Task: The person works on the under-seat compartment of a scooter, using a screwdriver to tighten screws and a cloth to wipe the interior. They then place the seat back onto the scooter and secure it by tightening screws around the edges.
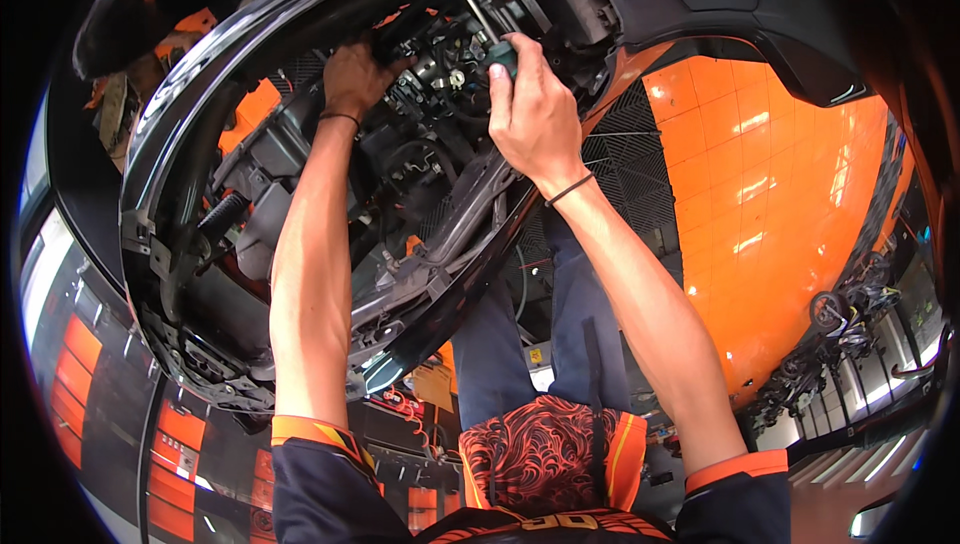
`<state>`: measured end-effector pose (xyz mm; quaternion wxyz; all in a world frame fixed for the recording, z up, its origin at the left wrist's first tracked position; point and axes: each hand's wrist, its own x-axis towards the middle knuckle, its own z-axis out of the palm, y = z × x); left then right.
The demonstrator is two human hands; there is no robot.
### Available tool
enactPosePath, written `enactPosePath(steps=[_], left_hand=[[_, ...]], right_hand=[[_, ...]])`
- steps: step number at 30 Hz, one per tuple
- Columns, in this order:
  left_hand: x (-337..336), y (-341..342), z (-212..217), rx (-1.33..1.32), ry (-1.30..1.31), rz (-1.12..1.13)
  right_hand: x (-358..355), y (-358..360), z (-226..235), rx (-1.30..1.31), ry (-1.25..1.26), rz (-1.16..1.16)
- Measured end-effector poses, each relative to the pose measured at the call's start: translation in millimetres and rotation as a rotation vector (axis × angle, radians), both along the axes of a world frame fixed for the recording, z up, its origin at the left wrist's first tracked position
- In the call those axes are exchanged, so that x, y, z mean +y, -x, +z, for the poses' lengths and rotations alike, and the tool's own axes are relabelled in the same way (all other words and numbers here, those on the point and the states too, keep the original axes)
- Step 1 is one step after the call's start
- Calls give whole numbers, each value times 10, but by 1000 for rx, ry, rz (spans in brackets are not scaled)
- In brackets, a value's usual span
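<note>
A screwdriver with a dark green handle (502, 56) and a bare metal shaft is in my right hand (538, 109), fingers wrapped round the handle. Its shaft slants up and to the left over the engine parts. My left hand (357, 79) reaches down into the opened scooter body, among hoses and metal parts. Its thumb side points toward the engine (430, 74); most of its fingers are lost in shadow, so what they touch is hidden. Black body panels (200, 74) frame the opening around both hands.
Another person's dark-haired head (110, 34) is at the upper left, beyond the scooter. Glossy orange floor tiles (760, 174) spread to the right of a black grated mat (632, 179). Parked motorcycles (845, 319) stand at far right. Below the body lies a red thing (400, 404).
</note>
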<state>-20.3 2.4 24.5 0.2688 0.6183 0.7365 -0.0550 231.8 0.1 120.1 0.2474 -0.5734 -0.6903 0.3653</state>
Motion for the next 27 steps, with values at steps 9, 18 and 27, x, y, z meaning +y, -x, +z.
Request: enactPosePath(steps=[9,18,27], left_hand=[[-133,-248,-179,-69,-220,89],[-149,-531,-224,51,-270,299],[-86,-398,-290,25,-183,206]], right_hand=[[45,-158,-51,-23,84,-25],[43,-157,-88,-29,59,-18],[239,-74,-152,-193,284,-217]])
